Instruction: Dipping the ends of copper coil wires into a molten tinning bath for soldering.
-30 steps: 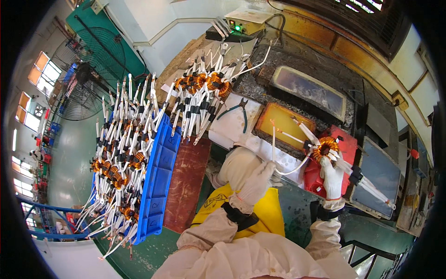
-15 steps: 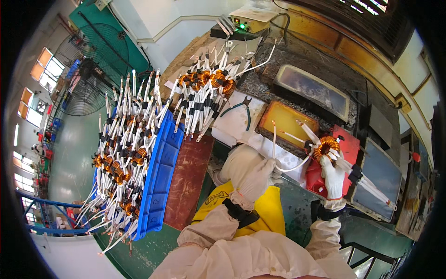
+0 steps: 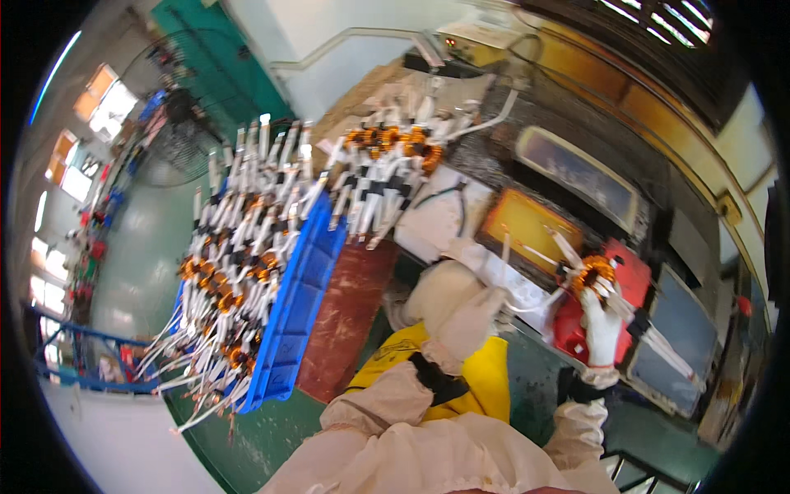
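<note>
In a white glove, my right hand (image 3: 601,328) is closed around a toroid coil (image 3: 594,272) wound with copper wire. White-sleeved leads with bare copper ends stick out of it on both sides, some wrapped in black tape. The coil is over a red plate (image 3: 621,267), beside a yellow-topped rectangular pot (image 3: 535,230). My left hand (image 3: 477,317), also gloved, has its fingers closed at a curved white lead wire (image 3: 527,308) running to the coil; the lead's tip points up. Motion blur softens both hands, and the left fingertips are partly hidden.
A blue crate (image 3: 292,317) heaped with similar coils stands at left. More coils (image 3: 395,144) lie behind it. Pliers (image 3: 453,198) rest on a white board near the yellow pot. A grey-topped rectangular tank (image 3: 576,177), a grey panel (image 3: 675,342) and a control box (image 3: 477,41) surround the bench.
My view has swung, so the whole scene sits farther right and is blurred. Both hands keep about the same hold on the coil and its lead.
</note>
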Demonstrator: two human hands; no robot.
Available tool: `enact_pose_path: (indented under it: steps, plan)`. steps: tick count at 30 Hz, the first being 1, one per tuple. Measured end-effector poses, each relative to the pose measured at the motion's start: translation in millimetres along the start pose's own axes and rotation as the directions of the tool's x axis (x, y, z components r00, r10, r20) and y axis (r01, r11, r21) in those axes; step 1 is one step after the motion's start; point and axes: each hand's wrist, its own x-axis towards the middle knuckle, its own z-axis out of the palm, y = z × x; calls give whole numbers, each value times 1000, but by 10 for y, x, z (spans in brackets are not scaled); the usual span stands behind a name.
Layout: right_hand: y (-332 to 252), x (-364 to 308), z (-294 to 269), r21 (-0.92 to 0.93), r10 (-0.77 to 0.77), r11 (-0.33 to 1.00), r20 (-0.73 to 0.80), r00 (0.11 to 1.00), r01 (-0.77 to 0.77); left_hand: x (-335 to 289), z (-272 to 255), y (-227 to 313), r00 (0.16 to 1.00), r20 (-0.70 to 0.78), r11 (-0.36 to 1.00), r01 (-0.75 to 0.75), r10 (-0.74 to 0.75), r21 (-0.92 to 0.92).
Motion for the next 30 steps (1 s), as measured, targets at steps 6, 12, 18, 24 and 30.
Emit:
enact_pose_path:
  steps: [6,12,18,24,30]
  plan:
    - [259,121,-351,-238,-167,955,67,984,178,94,73,-171,914,173,838,-406,367,364]
    - [-643,-177,-74,-403,-73,907,147,986,127,2,84,-82,998,57,997,-37,41,-64]
    - [-493,-119,-155,-407,-283,848,196,939,340,114,129,-230,999,30,956,-6,15,-293]
    - [-480,-128,-188,-335,-159,917,193,968,217,171,175,-262,999,34,953,8,3,-303]
    - [-729,-183,-157,-508,-299,789,172,939,345,145,177,-253,998,43,956,-23,37,-293]
